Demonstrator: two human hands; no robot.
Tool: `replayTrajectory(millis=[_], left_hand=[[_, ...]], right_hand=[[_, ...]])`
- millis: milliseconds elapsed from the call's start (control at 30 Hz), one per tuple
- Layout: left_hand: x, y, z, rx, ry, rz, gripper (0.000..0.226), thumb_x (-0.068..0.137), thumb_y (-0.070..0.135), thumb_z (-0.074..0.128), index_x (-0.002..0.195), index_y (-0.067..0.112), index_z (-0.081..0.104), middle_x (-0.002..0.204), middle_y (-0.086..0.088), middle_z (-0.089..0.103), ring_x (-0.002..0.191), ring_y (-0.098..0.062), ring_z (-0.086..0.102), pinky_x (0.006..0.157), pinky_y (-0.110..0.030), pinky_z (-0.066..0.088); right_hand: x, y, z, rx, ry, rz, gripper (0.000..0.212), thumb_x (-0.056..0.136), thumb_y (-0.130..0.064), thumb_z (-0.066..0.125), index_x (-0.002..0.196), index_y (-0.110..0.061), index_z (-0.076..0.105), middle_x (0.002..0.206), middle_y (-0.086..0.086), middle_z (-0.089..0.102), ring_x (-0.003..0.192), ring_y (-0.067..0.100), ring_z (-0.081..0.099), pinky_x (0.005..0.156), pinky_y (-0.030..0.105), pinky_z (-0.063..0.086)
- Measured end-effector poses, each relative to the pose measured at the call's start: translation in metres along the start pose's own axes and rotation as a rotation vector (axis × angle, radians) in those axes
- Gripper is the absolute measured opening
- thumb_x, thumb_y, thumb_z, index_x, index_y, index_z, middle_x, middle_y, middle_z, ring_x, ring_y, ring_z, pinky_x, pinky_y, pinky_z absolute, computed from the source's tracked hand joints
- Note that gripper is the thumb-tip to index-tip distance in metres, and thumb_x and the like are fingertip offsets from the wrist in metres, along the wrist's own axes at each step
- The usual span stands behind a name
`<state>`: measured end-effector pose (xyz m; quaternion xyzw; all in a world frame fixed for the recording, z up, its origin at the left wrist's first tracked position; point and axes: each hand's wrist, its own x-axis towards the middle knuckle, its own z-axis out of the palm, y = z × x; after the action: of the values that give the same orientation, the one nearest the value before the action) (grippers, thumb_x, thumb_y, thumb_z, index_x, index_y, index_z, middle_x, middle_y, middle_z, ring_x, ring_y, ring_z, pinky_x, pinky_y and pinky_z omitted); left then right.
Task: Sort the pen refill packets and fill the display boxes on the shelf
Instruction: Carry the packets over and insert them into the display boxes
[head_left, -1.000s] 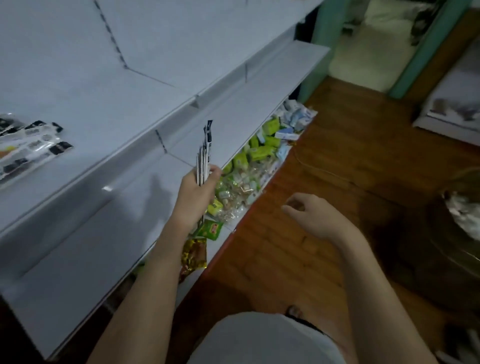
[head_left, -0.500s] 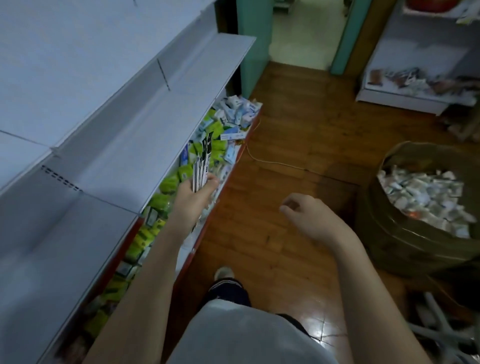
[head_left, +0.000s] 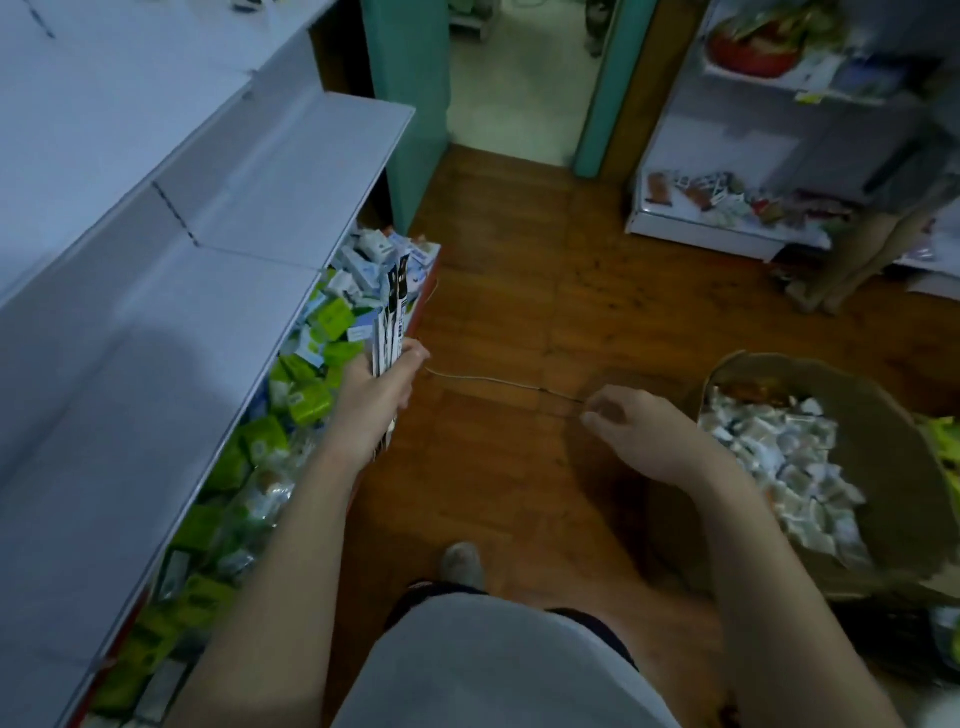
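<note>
A bundle of pen refill packets (head_left: 390, 317) is gripped upright in the left hand (head_left: 375, 397), fingers curled round its lower part, tips of the packets pointing up and away. The bundle is held over the front edge of the bottom shelf (head_left: 426, 291), which is heaped with green and white packets (head_left: 311, 364). The right hand (head_left: 641, 431) is held over the floor (head_left: 519, 270) with nothing in it, fingers loosely curled, thumb and forefinger near each other. A thin cord (head_left: 493, 382) is seen on the floor between the two hands. A brown sack (head_left: 893, 415) full of small white packets (head_left: 779, 467) is seen just beside the right forearm. White shelves (head_left: 156, 322) are stacked to the left, above the heaped one. A foot (head_left: 460, 564) is seen below on the floor. Further off, a white shelf unit (head_left: 727, 228) with blurred goods stands at the right, beside a green-framed doorway (head_left: 519, 78).
</note>
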<state>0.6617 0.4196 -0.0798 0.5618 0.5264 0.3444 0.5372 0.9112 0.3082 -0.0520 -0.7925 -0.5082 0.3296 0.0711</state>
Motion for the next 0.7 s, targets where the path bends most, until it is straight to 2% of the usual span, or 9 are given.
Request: replayTrajectory(millis=[67, 167, 333, 433, 500, 567, 633, 700], left_hand=[[0.038, 0.010, 0.007, -0.008, -0.020, -0.003, 0.016, 0.097, 0.031, 0.058, 0.083, 0.024, 0.061, 0.063, -0.001, 0.044, 0.058, -0.014, 0.045, 0.062, -0.024, 0.039], [0.084, 0.018, 0.011, -0.021, -0.035, 0.006, 0.014, 0.097, 0.031, 0.059, 0.092, 0.020, 0.065, 0.062, 0.002, 0.044, 0.059, -0.015, 0.044, 0.063, -0.031, 0.040], [0.158, 0.023, 0.020, -0.049, 0.000, -0.012, 0.013, 0.097, 0.026, 0.060, 0.089, 0.020, 0.067, 0.059, 0.002, 0.042, 0.058, -0.017, 0.043, 0.065, -0.034, 0.040], [0.203, 0.030, 0.032, -0.037, 0.006, -0.028, 0.021, 0.097, 0.025, 0.060, 0.077, 0.028, 0.065, 0.056, 0.003, 0.042, 0.059, -0.020, 0.043, 0.067, -0.034, 0.041], [0.237, 0.035, 0.042, -0.027, 0.003, -0.036, 0.019, 0.098, 0.024, 0.060, 0.079, 0.027, 0.064, 0.055, 0.005, 0.042, 0.059, -0.019, 0.043, 0.068, -0.034, 0.043], [0.274, 0.044, 0.050, -0.048, 0.035, -0.032, 0.013, 0.097, 0.023, 0.060, 0.086, 0.017, 0.063, 0.054, 0.006, 0.041, 0.058, -0.018, 0.041, 0.065, -0.034, 0.041], [0.312, 0.057, 0.056, -0.027, 0.086, -0.011, 0.016, 0.097, 0.024, 0.061, 0.084, 0.013, 0.061, 0.054, 0.004, 0.041, 0.056, -0.017, 0.042, 0.064, -0.032, 0.039], [0.344, 0.072, 0.057, -0.002, 0.140, 0.005, 0.020, 0.096, 0.027, 0.062, 0.081, 0.014, 0.062, 0.054, 0.002, 0.043, 0.054, -0.015, 0.045, 0.063, -0.026, 0.043]], right_hand=[[0.029, -0.003, -0.020, 0.034, 0.026, 0.039, 0.027, 0.102, -0.042, 0.048, 0.119, -0.025, 0.058, 0.112, -0.002, 0.056, 0.094, 0.017, 0.053, 0.074, 0.029, 0.043], [0.065, -0.008, -0.039, 0.060, -0.033, 0.068, 0.027, 0.102, -0.042, 0.047, 0.121, -0.025, 0.058, 0.113, -0.003, 0.053, 0.096, 0.016, 0.050, 0.076, 0.028, 0.040], [0.144, -0.015, -0.067, 0.026, -0.045, 0.083, 0.027, 0.101, -0.044, 0.048, 0.117, -0.025, 0.059, 0.117, -0.001, 0.059, 0.099, 0.017, 0.056, 0.079, 0.032, 0.046], [0.198, -0.019, -0.085, 0.011, -0.047, 0.060, 0.028, 0.101, -0.044, 0.047, 0.120, -0.026, 0.057, 0.117, -0.003, 0.056, 0.099, 0.016, 0.054, 0.084, 0.032, 0.048], [0.233, -0.020, -0.098, 0.000, -0.046, 0.053, 0.028, 0.102, -0.042, 0.046, 0.123, -0.027, 0.056, 0.113, -0.004, 0.054, 0.096, 0.015, 0.052, 0.081, 0.030, 0.046], [0.272, -0.022, -0.115, -0.015, -0.091, 0.017, 0.030, 0.102, -0.042, 0.046, 0.125, -0.026, 0.055, 0.113, -0.004, 0.055, 0.092, 0.014, 0.053, 0.075, 0.026, 0.044], [0.315, -0.026, -0.137, -0.022, -0.132, -0.026, 0.032, 0.102, -0.044, 0.046, 0.126, -0.024, 0.055, 0.114, -0.004, 0.058, 0.088, 0.012, 0.056, 0.067, 0.024, 0.044], [0.355, -0.039, -0.161, -0.019, -0.111, -0.071, 0.031, 0.101, -0.045, 0.046, 0.124, -0.025, 0.054, 0.111, -0.005, 0.059, 0.088, 0.010, 0.057, 0.066, 0.022, 0.045]])
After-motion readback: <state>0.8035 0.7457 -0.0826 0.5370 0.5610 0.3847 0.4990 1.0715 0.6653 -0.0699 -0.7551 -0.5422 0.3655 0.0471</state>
